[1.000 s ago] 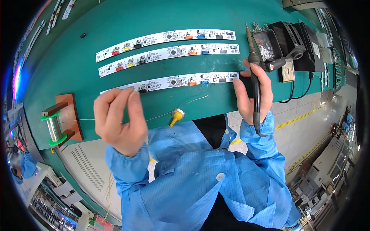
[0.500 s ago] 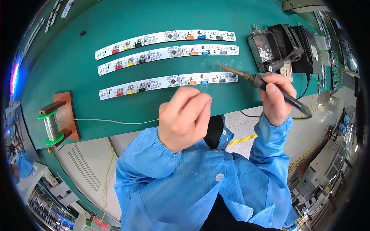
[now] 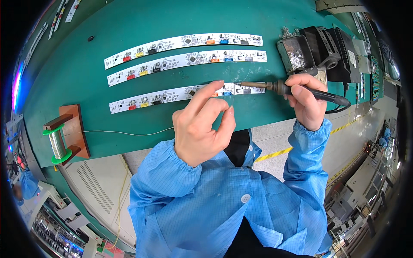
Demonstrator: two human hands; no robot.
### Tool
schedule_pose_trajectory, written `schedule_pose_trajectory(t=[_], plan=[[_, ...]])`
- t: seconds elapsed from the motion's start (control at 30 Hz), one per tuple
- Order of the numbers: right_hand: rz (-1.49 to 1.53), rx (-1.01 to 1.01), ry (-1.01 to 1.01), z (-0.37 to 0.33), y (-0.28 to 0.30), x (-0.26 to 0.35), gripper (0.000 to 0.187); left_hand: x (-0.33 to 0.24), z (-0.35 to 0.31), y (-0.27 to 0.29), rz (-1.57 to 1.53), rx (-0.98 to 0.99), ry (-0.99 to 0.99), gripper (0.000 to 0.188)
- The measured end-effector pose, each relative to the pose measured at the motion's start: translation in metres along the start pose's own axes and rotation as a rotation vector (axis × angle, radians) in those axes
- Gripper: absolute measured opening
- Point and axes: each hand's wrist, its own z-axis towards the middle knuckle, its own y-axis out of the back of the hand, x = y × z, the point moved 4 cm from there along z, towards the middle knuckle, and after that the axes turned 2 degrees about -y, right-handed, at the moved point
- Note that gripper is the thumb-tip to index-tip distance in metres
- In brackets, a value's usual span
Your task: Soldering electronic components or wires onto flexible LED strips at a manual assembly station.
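My right hand grips a soldering iron by its dark handle. The iron's tip is over the right part of the nearest white circuit board, close to its blue and orange connectors. My left hand has its index finger stretched toward that board, beside the tip. Thin solder wire runs into the left hand, and its end shows faintly by the thumb. The curled fingers hide most of the grip. Farther back lie a second circuit board and a third circuit board, both long and slightly curved.
At the left, a solder spool with green flanges sits on a brown holder. A metal tray and a black box-shaped unit stand at the right. A small black piece lies far left on the green mat.
The iron has swung down and left, bringing its tip to the nearest board. My left index finger has straightened out toward the board. All three boards have shifted very slightly.
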Motion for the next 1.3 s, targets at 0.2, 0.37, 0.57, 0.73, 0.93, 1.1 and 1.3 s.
schedule_pose_trajectory(t=[0.2, 0.37, 0.57, 0.73, 0.93, 1.1, 1.3], plan=[[0.025, 0.036, -0.037, 0.006, 0.000, 0.003, 0.019, 0.000, 0.000, -0.001, 0.005, 0.007, -0.007, 0.008], [0.028, 0.043, -0.089, 0.010, -0.003, 0.008, 0.020, 0.003, 0.001, -0.001, 0.031, 0.008, -0.053, 0.008], [0.042, 0.046, -0.091, 0.010, -0.002, 0.006, 0.020, 0.000, 0.001, 0.001, 0.039, 0.025, -0.035, 0.008], [0.074, 0.053, -0.050, 0.009, 0.000, 0.000, 0.020, -0.003, 0.000, 0.003, 0.031, 0.038, -0.037, 0.008], [0.239, -0.410, 0.263, -0.039, 0.017, -0.014, 0.022, -0.013, -0.009, 0.030, 0.050, -0.026, -0.238, 0.019], [-0.572, -0.695, 0.468, -0.063, 0.016, -0.037, 0.029, -0.002, -0.015, 0.106, 0.342, -0.270, -0.107, 0.018], [-0.565, -0.443, 0.561, -0.046, -0.015, -0.025, 0.037, 0.034, -0.008, 0.157, 0.859, -0.281, 0.048, 0.019]])
